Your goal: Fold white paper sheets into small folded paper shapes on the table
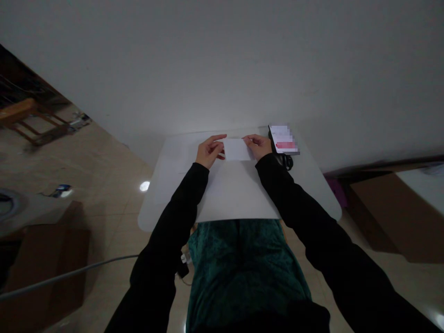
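A small rectangle of white paper (237, 150) lies between my hands above the white tabletop. My right hand (259, 146) is closed, thumb and fingers pinching the paper near its upper right corner. At the left edge of the paper is my left hand (209, 151), open, with its index finger stretched out along the top and thumb and other fingers apart. Whether its fingertips touch the paper I cannot tell. Larger white sheets (178, 159) seem to lie flat beneath my left hand.
Just right of my right hand, a phone (284, 139) with a lit screen leans on a black stand (287, 162). The small white table (305, 194) meets a pale wall (222, 69). Cardboard boxes (398, 212) stand on the right, a wooden stool (24, 113) far left, a grey cable (79, 270) lower left.
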Action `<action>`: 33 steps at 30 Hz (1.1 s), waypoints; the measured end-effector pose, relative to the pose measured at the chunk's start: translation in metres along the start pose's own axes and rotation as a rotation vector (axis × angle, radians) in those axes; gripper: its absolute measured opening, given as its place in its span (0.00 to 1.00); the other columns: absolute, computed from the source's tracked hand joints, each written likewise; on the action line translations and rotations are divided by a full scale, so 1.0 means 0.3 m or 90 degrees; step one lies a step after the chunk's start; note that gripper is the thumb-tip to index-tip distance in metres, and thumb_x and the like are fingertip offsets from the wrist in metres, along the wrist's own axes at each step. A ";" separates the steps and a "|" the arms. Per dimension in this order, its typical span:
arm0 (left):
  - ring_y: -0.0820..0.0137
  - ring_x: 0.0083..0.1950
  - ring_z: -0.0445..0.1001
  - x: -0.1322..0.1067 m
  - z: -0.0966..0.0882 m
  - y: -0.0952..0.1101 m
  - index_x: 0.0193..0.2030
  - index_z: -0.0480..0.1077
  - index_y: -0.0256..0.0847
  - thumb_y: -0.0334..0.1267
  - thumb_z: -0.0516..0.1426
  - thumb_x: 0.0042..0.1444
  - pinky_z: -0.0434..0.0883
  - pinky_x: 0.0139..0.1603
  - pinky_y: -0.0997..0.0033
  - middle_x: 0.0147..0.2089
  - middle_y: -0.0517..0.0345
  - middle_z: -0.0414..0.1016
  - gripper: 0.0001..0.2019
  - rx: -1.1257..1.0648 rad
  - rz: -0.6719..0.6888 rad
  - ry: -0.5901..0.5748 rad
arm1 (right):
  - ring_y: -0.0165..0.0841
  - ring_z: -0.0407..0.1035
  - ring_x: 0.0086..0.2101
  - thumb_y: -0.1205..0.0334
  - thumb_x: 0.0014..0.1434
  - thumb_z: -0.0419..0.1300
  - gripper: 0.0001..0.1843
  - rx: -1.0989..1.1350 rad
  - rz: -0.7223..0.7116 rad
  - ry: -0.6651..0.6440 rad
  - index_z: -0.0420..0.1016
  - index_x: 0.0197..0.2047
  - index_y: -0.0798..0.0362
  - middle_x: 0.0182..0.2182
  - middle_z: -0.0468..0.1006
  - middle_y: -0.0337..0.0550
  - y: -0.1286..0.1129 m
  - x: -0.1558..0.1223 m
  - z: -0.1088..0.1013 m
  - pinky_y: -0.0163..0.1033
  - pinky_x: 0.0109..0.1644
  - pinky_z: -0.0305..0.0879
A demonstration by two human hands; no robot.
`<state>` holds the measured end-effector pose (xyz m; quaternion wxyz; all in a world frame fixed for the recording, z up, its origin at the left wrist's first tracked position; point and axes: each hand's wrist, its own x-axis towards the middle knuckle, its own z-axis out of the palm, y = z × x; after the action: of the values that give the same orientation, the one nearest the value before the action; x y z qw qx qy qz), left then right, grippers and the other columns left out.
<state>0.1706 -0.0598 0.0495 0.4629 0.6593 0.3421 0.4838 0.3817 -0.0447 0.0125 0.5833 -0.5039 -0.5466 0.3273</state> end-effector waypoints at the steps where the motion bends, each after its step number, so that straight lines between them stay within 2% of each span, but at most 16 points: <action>1: 0.76 0.29 0.75 0.000 0.001 -0.001 0.54 0.70 0.36 0.41 0.59 0.55 0.74 0.25 0.77 0.32 0.58 0.76 0.21 0.003 0.000 -0.003 | 0.35 0.74 0.34 0.47 0.51 0.63 0.15 0.004 0.007 -0.005 0.79 0.33 0.51 0.30 0.80 0.41 -0.001 -0.001 0.001 0.43 0.40 0.70; 8: 0.74 0.30 0.75 -0.004 0.007 -0.005 0.51 0.70 0.37 0.43 0.57 0.56 0.75 0.25 0.75 0.33 0.58 0.74 0.18 0.037 0.019 -0.023 | 0.34 0.73 0.33 0.55 0.49 0.63 0.10 0.011 0.015 -0.042 0.80 0.30 0.53 0.29 0.81 0.41 -0.034 -0.011 0.008 0.41 0.41 0.69; 14: 0.73 0.32 0.74 -0.006 0.016 -0.008 0.47 0.72 0.37 0.35 0.56 0.50 0.75 0.25 0.75 0.41 0.54 0.77 0.16 0.042 0.004 -0.012 | 0.34 0.72 0.31 0.56 0.48 0.64 0.10 0.033 0.038 -0.029 0.80 0.30 0.54 0.28 0.80 0.42 -0.055 -0.015 0.006 0.40 0.38 0.68; 16: 0.74 0.31 0.73 -0.007 0.020 -0.009 0.47 0.72 0.37 0.37 0.56 0.52 0.75 0.26 0.75 0.38 0.55 0.76 0.16 0.032 0.005 -0.011 | 0.34 0.72 0.32 0.56 0.48 0.64 0.10 0.038 0.044 -0.018 0.80 0.30 0.54 0.28 0.80 0.41 -0.057 -0.015 0.007 0.40 0.38 0.68; 21: 0.75 0.30 0.72 -0.006 0.028 -0.015 0.46 0.71 0.38 0.48 0.58 0.56 0.75 0.24 0.76 0.33 0.58 0.72 0.17 0.022 0.010 -0.027 | 0.35 0.73 0.33 0.55 0.48 0.64 0.10 0.023 0.050 -0.025 0.80 0.30 0.53 0.29 0.81 0.40 -0.061 -0.016 0.008 0.41 0.39 0.69; 27: 0.74 0.30 0.72 -0.002 0.048 -0.035 0.41 0.72 0.38 0.49 0.61 0.52 0.73 0.24 0.77 0.31 0.59 0.73 0.17 -0.002 -0.002 0.032 | 0.36 0.74 0.35 0.50 0.47 0.65 0.14 0.032 0.038 -0.024 0.80 0.31 0.52 0.31 0.82 0.42 -0.053 -0.013 0.005 0.42 0.41 0.70; 30: 0.74 0.29 0.72 0.001 0.061 -0.045 0.37 0.71 0.38 0.53 0.63 0.49 0.73 0.25 0.76 0.30 0.58 0.74 0.19 -0.031 -0.026 0.080 | 0.37 0.74 0.36 0.42 0.46 0.65 0.20 0.040 0.027 -0.037 0.79 0.32 0.52 0.32 0.81 0.43 -0.052 -0.013 0.007 0.45 0.43 0.71; 33: 0.74 0.26 0.72 0.010 0.063 -0.056 0.34 0.70 0.38 0.57 0.64 0.45 0.72 0.23 0.76 0.27 0.60 0.73 0.22 -0.038 -0.054 0.139 | 0.38 0.73 0.41 0.33 0.47 0.62 0.28 0.046 -0.006 -0.013 0.78 0.35 0.51 0.36 0.81 0.44 -0.060 -0.015 0.007 0.47 0.49 0.70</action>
<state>0.1893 -0.0568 0.0327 0.4625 0.5731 0.4037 0.5428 0.3758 -0.0532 0.0279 0.5972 -0.4763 -0.5427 0.3493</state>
